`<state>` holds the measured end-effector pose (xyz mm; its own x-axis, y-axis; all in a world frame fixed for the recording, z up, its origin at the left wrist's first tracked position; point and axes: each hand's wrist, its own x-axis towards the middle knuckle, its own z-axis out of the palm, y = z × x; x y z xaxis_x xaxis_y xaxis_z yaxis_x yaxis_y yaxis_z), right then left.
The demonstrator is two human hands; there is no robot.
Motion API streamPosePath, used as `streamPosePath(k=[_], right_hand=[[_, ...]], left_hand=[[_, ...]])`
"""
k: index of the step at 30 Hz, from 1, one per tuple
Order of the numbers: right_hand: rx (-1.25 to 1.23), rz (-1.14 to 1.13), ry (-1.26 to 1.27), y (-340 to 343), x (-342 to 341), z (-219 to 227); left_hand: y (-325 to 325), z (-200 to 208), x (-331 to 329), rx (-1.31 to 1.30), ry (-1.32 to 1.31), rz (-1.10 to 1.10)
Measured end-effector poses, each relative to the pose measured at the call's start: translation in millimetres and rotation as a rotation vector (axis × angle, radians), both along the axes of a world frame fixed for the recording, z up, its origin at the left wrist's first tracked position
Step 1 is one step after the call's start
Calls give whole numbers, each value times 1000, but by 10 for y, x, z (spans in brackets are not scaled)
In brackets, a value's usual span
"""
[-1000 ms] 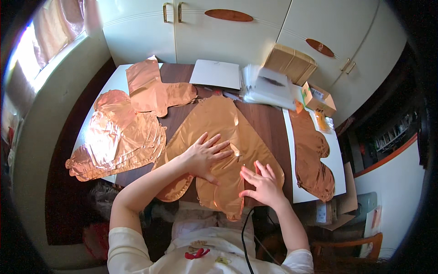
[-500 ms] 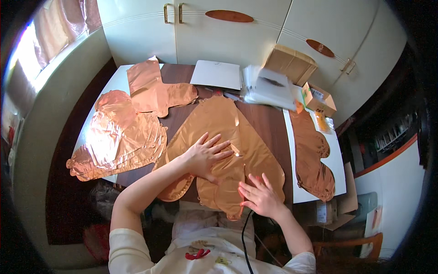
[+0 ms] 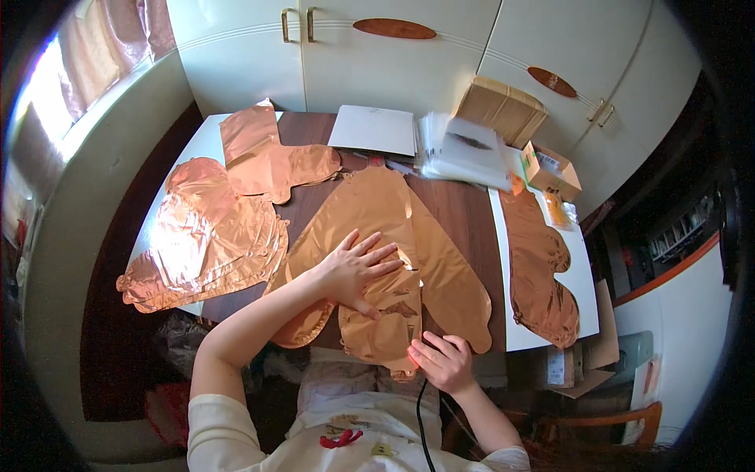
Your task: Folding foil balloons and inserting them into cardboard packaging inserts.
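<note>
A flat copper-coloured foil balloon (image 3: 370, 204), wide and pointed at the top, lies in front of me on the table, partly folded over itself. My left hand (image 3: 358, 271) rests on its middle, palm down with fingers spread. At the near right edge of the folded middle strip, my right hand (image 3: 444, 362) has its fingers curled, with thumb and fingertips closed on the foil. Creases show in the foil between the two hands. The strip's lower end hangs past the table's near edge towards my lap.
More copper foil balloons lie stacked at left (image 3: 212, 236), far left (image 3: 275, 157) and right, where one balloon (image 3: 539, 267) rests on a white board (image 3: 499, 259). White card (image 3: 373, 130), clear plastic bags (image 3: 464, 149) and cardboard boxes (image 3: 503, 110) stand along the back. A black cable (image 3: 422, 417) hangs near my right wrist.
My right hand has moved down and closed its spread fingers at the strip's edge. Creases have appeared in the strip's foil. My left hand has stayed in place.
</note>
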<state>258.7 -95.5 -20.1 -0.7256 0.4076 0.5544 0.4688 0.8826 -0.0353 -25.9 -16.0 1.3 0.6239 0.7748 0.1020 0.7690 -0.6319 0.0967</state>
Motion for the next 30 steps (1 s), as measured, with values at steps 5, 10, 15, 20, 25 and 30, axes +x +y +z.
streamPosePath(k=[5, 10, 15, 20, 25, 30], right_hand=[[26, 15, 37, -20, 32, -29], [-37, 116, 69, -61, 78, -16], [-243, 77, 76, -1, 47, 189], [-248, 61, -101, 178, -23, 272], [-288, 67, -119, 189, -116, 284], [-326, 55, -105, 187, -159, 238]], left_hand=[[-9, 12, 0, -4, 21, 11], [-13, 41, 12, 0, 23, 8], [-24, 33, -12, 5, 19, 3], [-6, -1, 1, 19, 28, 6], [-1, -19, -12, 45, 22, -12], [7, -21, -14, 45, 12, -18]])
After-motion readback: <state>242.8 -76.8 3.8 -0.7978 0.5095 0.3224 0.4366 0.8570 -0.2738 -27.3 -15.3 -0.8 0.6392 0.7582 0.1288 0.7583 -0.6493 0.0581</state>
